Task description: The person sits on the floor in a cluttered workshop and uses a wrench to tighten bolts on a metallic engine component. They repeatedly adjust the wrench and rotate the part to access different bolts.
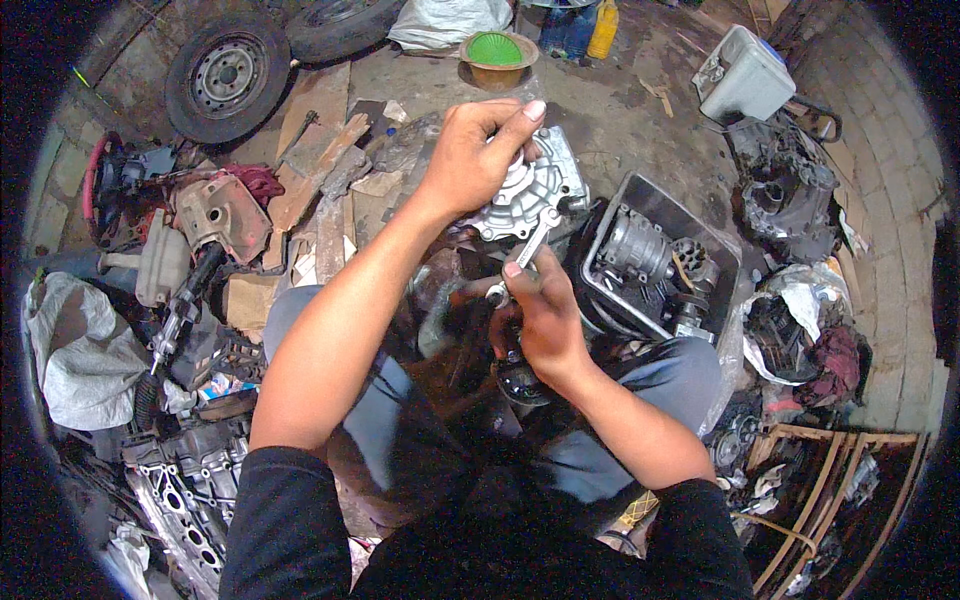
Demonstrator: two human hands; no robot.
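Observation:
A silvery cast-metal housing [560, 170] with ribs and bolt holes is in front of me, between and beyond my knees. Over its upper left part is my left hand [480, 150], its fingers curled and thumb laid across; what they pinch is hidden beneath them. My right hand [545, 315] is closed around a combination wrench [535, 240], whose upper end overlaps the housing's lower edge. Beneath the right hand is a dark rounded part [522, 382], partly covered by it.
Right of the housing, a grey bin [618, 215] holds metal engine parts. Farther off are a green-lined bowl [497, 50], a wheel [228, 77] and a pale plastic box [745, 75]. Engine castings [175, 500] lie low on the left; a blackened casting [785, 190] is on the right.

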